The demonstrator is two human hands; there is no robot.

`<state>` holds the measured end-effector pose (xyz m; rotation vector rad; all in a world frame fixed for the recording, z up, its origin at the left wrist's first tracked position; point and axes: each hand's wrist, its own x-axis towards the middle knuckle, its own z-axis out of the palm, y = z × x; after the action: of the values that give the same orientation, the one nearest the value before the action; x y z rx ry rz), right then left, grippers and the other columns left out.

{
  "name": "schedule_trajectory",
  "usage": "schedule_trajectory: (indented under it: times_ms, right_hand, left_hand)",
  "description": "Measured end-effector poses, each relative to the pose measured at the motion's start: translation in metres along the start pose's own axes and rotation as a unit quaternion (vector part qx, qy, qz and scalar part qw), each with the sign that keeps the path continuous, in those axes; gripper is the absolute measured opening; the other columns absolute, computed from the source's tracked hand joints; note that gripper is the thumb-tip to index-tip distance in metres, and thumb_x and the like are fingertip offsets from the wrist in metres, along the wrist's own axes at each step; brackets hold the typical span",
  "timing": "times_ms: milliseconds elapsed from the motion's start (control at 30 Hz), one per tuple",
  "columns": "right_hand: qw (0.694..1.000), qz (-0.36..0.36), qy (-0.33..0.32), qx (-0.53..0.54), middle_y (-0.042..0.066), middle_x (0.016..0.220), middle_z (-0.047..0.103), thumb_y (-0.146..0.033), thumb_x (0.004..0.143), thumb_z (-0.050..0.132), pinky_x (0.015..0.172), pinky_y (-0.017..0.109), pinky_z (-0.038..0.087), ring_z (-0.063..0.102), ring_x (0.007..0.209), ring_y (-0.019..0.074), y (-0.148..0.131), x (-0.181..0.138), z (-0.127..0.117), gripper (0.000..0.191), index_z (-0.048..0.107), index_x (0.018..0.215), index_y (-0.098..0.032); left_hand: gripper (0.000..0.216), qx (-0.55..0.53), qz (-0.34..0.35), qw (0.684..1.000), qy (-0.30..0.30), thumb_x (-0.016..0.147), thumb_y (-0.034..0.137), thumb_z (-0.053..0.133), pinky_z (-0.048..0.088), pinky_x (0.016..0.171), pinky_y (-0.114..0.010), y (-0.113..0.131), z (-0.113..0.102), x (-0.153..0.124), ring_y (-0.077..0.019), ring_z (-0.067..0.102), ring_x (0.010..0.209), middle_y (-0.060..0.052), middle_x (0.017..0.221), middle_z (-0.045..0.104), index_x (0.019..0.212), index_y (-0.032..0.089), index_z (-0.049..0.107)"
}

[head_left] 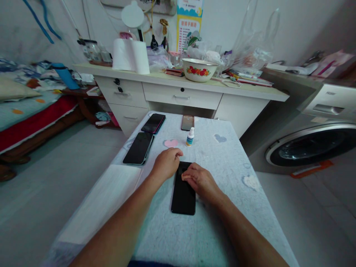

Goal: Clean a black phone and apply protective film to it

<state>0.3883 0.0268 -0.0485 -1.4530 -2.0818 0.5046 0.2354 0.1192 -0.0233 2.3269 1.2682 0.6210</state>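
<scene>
A black smartphone (183, 202) lies screen up on the cloth-covered table in front of me. My right hand (201, 181) is over its upper half, with fingers pinched together at the screen around a small tan piece that I cannot make out clearly. Beside the phone's upper left corner is my left hand (167, 163), its fingers curled together; whatever they hold, if anything, is hidden. Just beyond the hands stands a small white spray bottle (190, 137) with a blue and yellow label.
Two dark phones, a nearer one (139, 148) and a farther one (154, 123), lie at the table's left. Another phone (187, 122) sits at the far edge. A pale flat sheet (102, 200) covers the left side. Behind are a white desk (161, 92) and a washing machine (314, 111).
</scene>
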Motion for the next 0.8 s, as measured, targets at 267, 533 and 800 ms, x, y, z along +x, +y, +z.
schedule_trajectory:
  times_ms: [267, 533, 800]
  right_hand:
    - [0.987, 0.114, 0.099, -0.055, 0.003, 0.086, 0.057, -0.023, 0.086, 0.054, 0.071, 0.024, 0.044, 0.058, 0.077, 0.0134, 0.031, 0.008, -0.005, 0.015, 0.069, 0.091, -0.021]
    - [0.994, 0.059, 0.003, 0.093, 0.003, 0.084, 0.059, -0.021, 0.082, 0.057, 0.072, 0.024, 0.045, 0.059, 0.076, 0.0119, 0.024, -0.004, -0.022, 0.012, 0.069, 0.084, -0.020]
    - [0.926, 0.149, -0.065, 0.341, 0.000, 0.073, 0.062, -0.029, 0.075, 0.060, 0.056, 0.021, 0.044, 0.059, 0.063, 0.0112, 0.022, -0.011, -0.030, 0.013, 0.060, 0.081, -0.017]
  left_hand:
    - [0.024, 0.040, 0.023, 0.999, -0.006, 0.081, 0.015, 0.048, 0.045, 0.084, -0.033, 0.032, -0.034, 0.006, -0.0210, 0.061, 0.094, -0.006, 0.100, 0.069, 0.093, 0.020, 0.068]
    - [0.020, -0.143, 0.075, 0.980, -0.117, 0.074, 0.013, 0.054, 0.047, 0.076, -0.025, -0.002, 0.011, 0.046, -0.0162, 0.063, 0.080, -0.005, 0.085, 0.071, 0.087, 0.013, 0.069]
    - [0.020, -0.225, 0.073, 0.960, -0.149, 0.070, 0.014, 0.055, 0.046, 0.061, -0.022, -0.016, 0.030, 0.057, -0.0118, 0.059, 0.062, -0.001, 0.073, 0.067, 0.084, 0.014, 0.069]
